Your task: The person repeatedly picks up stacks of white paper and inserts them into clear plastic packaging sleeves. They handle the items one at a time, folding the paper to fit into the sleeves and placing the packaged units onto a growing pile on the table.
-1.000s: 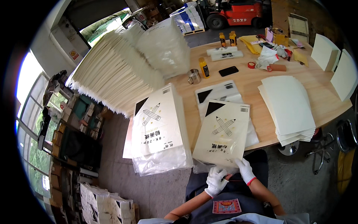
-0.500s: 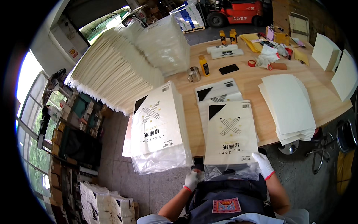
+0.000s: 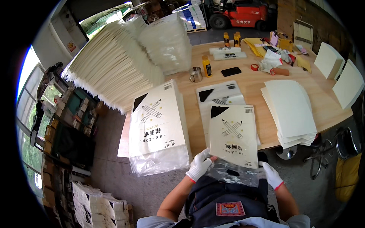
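Note:
In front of me a clear plastic bag (image 3: 216,174) holds a pack of cream drawing paper (image 3: 232,144) printed with crossed pencils and a black corner. Its transparent flap, with a dark hand slot, hangs over the table's near edge at my lap. My left hand (image 3: 200,165), in a white glove, is closed on the left edge at the flap. At the flap's right edge is my gloved right hand (image 3: 271,175), its fingers slightly blurred and pinching the plastic. Beneath and behind the pack lies another bagged pack (image 3: 224,89). A thick pile of filled bags (image 3: 157,117) stands to the left.
Loose white sheets (image 3: 291,110) are stacked on the right of the wooden table (image 3: 182,91). A tall paper stack (image 3: 110,64) fills the far left. Behind the packs stand a metal mug (image 3: 195,75), a yellow bottle (image 3: 206,66) and a black phone (image 3: 231,71).
My left hand has risen from below the table edge and taken hold of the bag's left side. My right hand has shifted lower along the right edge. The bag's flap now shows spread out.

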Demonstrator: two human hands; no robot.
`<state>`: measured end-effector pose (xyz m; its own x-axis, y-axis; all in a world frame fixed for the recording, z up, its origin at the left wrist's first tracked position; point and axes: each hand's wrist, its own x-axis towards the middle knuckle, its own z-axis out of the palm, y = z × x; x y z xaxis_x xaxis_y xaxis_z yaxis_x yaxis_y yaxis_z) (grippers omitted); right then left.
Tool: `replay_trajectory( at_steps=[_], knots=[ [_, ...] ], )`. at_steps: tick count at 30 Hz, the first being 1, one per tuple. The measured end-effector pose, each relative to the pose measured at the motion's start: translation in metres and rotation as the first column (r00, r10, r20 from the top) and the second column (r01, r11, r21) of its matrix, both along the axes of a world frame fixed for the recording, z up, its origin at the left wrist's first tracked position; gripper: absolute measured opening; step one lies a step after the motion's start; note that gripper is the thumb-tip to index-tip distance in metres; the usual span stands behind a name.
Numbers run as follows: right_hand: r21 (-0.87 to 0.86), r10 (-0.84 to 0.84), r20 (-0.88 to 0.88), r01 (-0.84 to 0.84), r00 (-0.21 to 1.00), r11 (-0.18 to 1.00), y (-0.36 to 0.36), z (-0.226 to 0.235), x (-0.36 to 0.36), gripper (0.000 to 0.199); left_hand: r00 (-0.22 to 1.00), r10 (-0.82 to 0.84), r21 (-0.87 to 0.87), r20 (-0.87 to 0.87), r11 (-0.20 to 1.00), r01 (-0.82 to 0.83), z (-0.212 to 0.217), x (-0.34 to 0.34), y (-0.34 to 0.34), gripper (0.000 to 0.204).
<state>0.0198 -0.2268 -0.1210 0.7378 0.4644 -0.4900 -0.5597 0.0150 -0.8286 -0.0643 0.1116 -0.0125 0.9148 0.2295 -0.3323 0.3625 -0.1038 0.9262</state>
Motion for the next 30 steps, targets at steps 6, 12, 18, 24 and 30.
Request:
replay_trajectory(
  at_steps=[6, 12, 18, 24, 30],
  knots=[
    [0.495, 0.163, -0.123, -0.082, 0.979, 0.865, 0.109, -0.011, 0.007, 0.039, 0.946, -0.100, 0.645, 0.308, 0.753, -0.131, 0.060, -0.020, 0.000, 0.015],
    [0.377, 0.207, 0.023, -0.200, 0.978, 0.904, 0.233, 0.043, 0.039, 0.045, 0.696, 0.054, 0.592, 0.716, 0.481, -0.646, 0.087, -0.089, 0.076, 0.011],
    [-0.292, 0.483, 0.638, -0.392, 0.600, 0.872, 0.336, 0.105, 0.046, 0.052, 0.485, 0.604, 0.063, 0.632, 0.584, -0.809, 0.042, -0.137, 0.196, 0.021],
    [-0.611, 0.643, 0.580, -0.255, 0.500, 0.749, 0.340, 0.124, 0.026, 0.056, 0.507, 0.742, 0.274, 0.439, 0.427, -0.862, -0.016, -0.147, 0.197, 0.037],
    [-0.820, 0.892, 0.391, -0.354, 0.229, 0.450, 0.281, 0.136, -0.007, 0.053, 0.130, 0.917, -0.172, 0.377, 0.207, -0.963, -0.059, -0.123, 0.152, 0.054]
  ],
)
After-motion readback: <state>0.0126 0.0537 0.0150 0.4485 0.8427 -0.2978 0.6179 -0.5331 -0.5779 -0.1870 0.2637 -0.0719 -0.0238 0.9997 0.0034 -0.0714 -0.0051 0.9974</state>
